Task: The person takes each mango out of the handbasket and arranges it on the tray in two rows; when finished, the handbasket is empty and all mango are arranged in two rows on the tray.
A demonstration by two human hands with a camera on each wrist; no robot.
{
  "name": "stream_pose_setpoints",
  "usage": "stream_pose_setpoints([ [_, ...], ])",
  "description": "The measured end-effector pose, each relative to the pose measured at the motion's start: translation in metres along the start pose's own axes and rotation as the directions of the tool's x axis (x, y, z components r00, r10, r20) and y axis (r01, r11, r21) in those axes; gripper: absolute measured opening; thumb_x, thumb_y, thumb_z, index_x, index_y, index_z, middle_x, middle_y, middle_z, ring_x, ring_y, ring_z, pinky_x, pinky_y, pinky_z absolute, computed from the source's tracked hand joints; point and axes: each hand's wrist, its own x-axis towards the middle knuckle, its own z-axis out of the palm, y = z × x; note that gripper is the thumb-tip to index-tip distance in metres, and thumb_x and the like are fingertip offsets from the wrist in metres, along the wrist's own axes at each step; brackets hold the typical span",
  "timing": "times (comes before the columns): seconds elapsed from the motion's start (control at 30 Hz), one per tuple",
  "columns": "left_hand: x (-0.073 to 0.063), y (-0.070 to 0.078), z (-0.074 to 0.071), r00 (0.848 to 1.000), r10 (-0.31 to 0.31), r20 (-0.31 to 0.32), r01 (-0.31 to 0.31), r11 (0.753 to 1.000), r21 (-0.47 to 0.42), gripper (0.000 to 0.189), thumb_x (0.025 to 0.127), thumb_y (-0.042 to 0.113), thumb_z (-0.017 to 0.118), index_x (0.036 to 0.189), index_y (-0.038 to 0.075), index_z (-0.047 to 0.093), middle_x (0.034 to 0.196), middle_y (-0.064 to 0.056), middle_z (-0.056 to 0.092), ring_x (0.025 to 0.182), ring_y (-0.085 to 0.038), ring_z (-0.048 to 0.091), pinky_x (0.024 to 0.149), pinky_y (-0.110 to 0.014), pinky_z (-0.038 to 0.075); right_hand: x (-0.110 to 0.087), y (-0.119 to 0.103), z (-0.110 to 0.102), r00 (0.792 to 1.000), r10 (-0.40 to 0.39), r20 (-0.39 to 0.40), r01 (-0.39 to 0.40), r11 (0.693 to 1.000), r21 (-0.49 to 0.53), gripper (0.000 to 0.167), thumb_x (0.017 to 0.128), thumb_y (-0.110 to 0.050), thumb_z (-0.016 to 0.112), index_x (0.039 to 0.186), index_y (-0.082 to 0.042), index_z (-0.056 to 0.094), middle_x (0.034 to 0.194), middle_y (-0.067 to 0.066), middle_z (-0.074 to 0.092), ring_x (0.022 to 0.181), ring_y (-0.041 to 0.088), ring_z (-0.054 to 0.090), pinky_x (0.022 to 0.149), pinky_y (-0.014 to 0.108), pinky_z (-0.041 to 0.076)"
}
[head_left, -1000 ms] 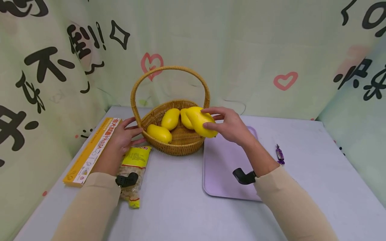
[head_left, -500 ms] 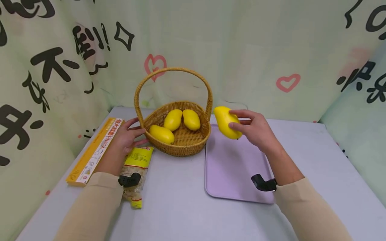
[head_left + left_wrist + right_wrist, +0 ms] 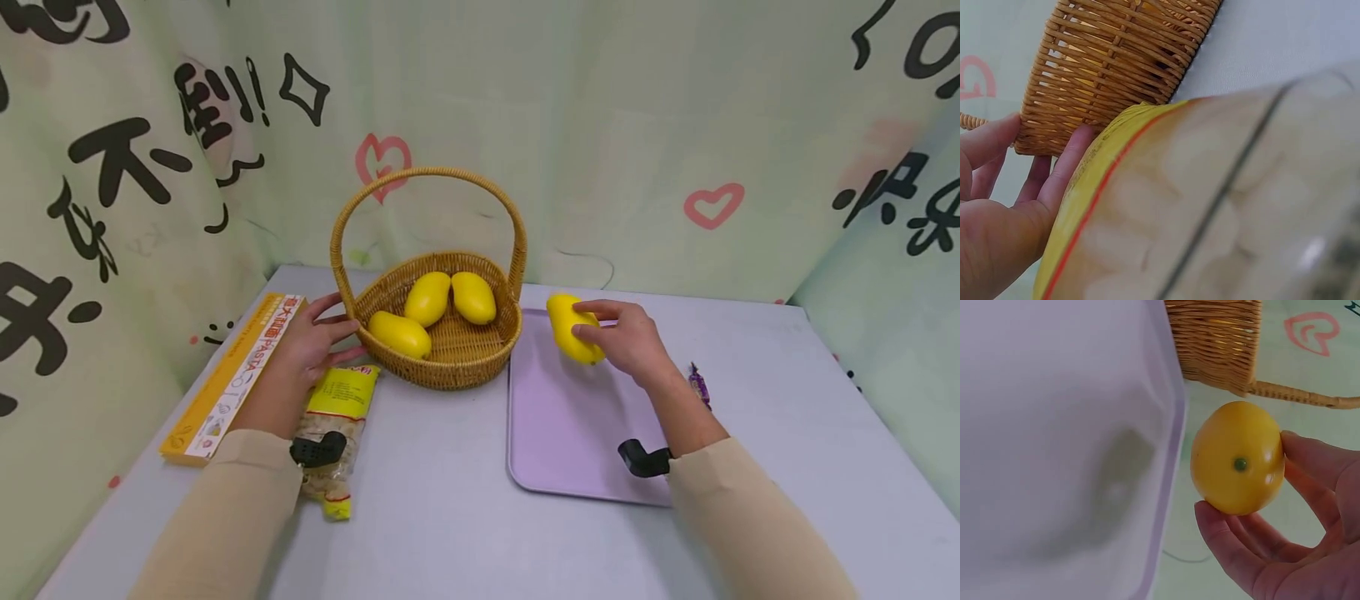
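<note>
My right hand [image 3: 628, 340] pinches a yellow mango [image 3: 568, 329] between thumb and fingers, above the far part of the purple tray [image 3: 577, 433]. In the right wrist view the mango [image 3: 1235, 459] shows its green stem spot, and a shadow falls on the tray [image 3: 1054, 425]. Three more mangoes [image 3: 474, 298] lie inside the wicker basket [image 3: 450, 379], which has a tall arched handle. Against the basket's left side, the spread fingers of my left hand [image 3: 311, 342] touch the outer wall; the left wrist view shows fingertips on the weave [image 3: 1104, 75].
A yellow pasta box [image 3: 232, 379] lies at the left, partly behind my left forearm. Beside that forearm lies a clear and yellow food bag [image 3: 333, 433]. A purple wrapped candy [image 3: 699, 385] sits right of the tray. A printed curtain [image 3: 600, 150] hangs behind the table.
My right hand has lifted the mango out of the basket, carried it right over the tray, and lowered it somewhat. The left hand stays at the basket.
</note>
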Motion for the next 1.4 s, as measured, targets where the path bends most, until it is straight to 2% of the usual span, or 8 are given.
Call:
stream_pose_setpoints([
  [0.27,0.000,-0.001,0.000,1.000,-0.005,0.000,0.005,1.000,-0.005,0.073,0.104,0.001,0.057,0.165,0.024,0.026,0.161,-0.021,0.032,0.143,-0.035,0.046,0.108,-0.055,0.051,0.010,0.008,0.021,1.000,0.013,0.028,-0.012,0.999,-0.039,0.045,0.101,-0.023,0.066,0.145,-0.016,0.061,0.151,0.023,0.048,0.132,0.040,0.048,0.111,0.047,0.052],
  [0.63,0.000,-0.001,0.001,1.000,-0.008,0.000,0.008,1.000,-0.003,0.073,0.104,0.001,0.057,0.166,0.024,0.026,0.162,-0.021,0.032,0.143,-0.035,0.046,0.107,-0.055,0.051,0.017,0.010,0.032,0.998,0.048,0.051,-0.048,0.999,-0.002,0.045,0.102,-0.025,0.064,0.146,-0.014,0.060,0.149,0.025,0.049,0.121,0.035,0.054,0.104,0.041,0.054],
  [0.83,-0.001,0.000,0.000,1.000,-0.011,0.000,0.011,1.000,-0.001,0.073,0.104,0.002,0.056,0.166,0.024,0.025,0.162,-0.021,0.032,0.144,-0.036,0.044,0.108,-0.054,0.051,0.019,0.008,0.031,0.993,0.047,0.112,-0.044,0.999,-0.024,0.055,0.098,-0.025,0.070,0.151,-0.015,0.055,0.153,0.025,0.045,0.122,0.035,0.054,0.101,0.039,0.057],
  [0.97,-0.001,0.000,0.001,1.000,-0.012,0.003,0.012,1.000,0.000,0.073,0.104,0.002,0.057,0.166,0.024,0.025,0.163,-0.021,0.032,0.144,-0.036,0.044,0.108,-0.055,0.051,0.020,0.009,0.029,0.988,0.048,0.149,-0.047,0.999,-0.006,0.062,0.096,-0.022,0.073,0.154,-0.014,0.051,0.156,0.027,0.041,0.126,0.037,0.052,0.105,0.042,0.056],
  [1.13,0.000,-0.001,0.002,1.000,-0.024,0.004,0.024,1.000,-0.007,0.073,0.104,0.001,0.057,0.166,0.025,0.025,0.163,-0.020,0.032,0.145,-0.035,0.044,0.108,-0.055,0.051,0.022,0.009,0.034,0.991,0.044,0.124,-0.047,0.999,0.021,0.065,0.096,-0.023,0.073,0.155,-0.016,0.049,0.157,0.027,0.039,0.124,0.036,0.053,0.104,0.041,0.056],
  [1.4,0.000,0.000,0.002,1.000,-0.025,-0.019,0.025,1.000,0.003,0.072,0.104,0.001,0.056,0.165,0.026,0.027,0.161,-0.020,0.033,0.145,-0.035,0.045,0.107,-0.054,0.052,0.022,0.006,0.039,0.995,0.044,0.086,-0.043,0.999,-0.007,0.064,0.098,-0.028,0.072,0.156,-0.018,0.048,0.157,0.026,0.039,0.120,0.036,0.054,0.098,0.039,0.057],
])
